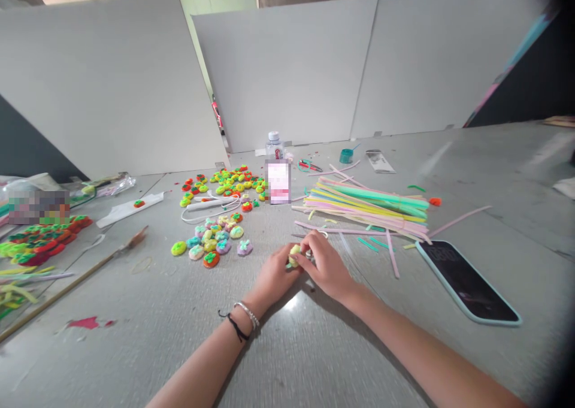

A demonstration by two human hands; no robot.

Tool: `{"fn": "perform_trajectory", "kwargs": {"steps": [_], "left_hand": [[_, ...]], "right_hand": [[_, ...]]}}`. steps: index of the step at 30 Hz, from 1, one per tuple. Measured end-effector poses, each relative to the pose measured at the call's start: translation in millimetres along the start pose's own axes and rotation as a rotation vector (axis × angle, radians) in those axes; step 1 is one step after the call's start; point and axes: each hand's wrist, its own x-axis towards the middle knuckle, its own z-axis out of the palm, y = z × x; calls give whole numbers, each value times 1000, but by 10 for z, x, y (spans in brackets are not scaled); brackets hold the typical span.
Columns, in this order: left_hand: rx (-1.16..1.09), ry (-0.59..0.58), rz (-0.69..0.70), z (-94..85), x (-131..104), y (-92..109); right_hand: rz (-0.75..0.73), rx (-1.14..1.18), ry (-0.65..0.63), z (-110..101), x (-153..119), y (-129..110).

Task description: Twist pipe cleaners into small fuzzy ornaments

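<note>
Close together above the table, my left hand [279, 274] and my right hand [327, 269] both have their fingers closed on a small pale yellow fuzzy pipe-cleaner piece [294, 253]. A bit of light green shows at its lower edge. The fingers partly cover the piece. By the right knuckles a white loop [323, 233] sticks out; I cannot make out what it belongs to. To the left of my hands lies a cluster of finished pipe-cleaner pieces [221, 236] in pastel colours, orange and green. A bundle of pipe cleaners [368, 207] lies beyond my right hand.
A phone [469, 282] lies at the right. Behind my hands stand a bottle [274, 146] and a teal jar [346, 156]. More fuzzy pieces [231, 181] form a heap at the back left. A long stick [81, 285] crosses the left side. Grey panels [287, 72] close off the back.
</note>
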Motion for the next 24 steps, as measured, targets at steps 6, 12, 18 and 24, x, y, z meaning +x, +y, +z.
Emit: {"fn": "perform_trajectory", "kwargs": {"steps": [6, 12, 18, 24], "left_hand": [[3, -27, -14, 3, -44, 73], [17, -2, -46, 11, -62, 93], [78, 37, 19, 7, -71, 112], [80, 86, 31, 3, -60, 85]], "right_hand": [[-144, -198, -112, 2, -12, 37], [-140, -119, -118, 2, -18, 31], [35, 128, 129, -119, 42, 6], [325, 409, 546, -298, 184, 232]]}}
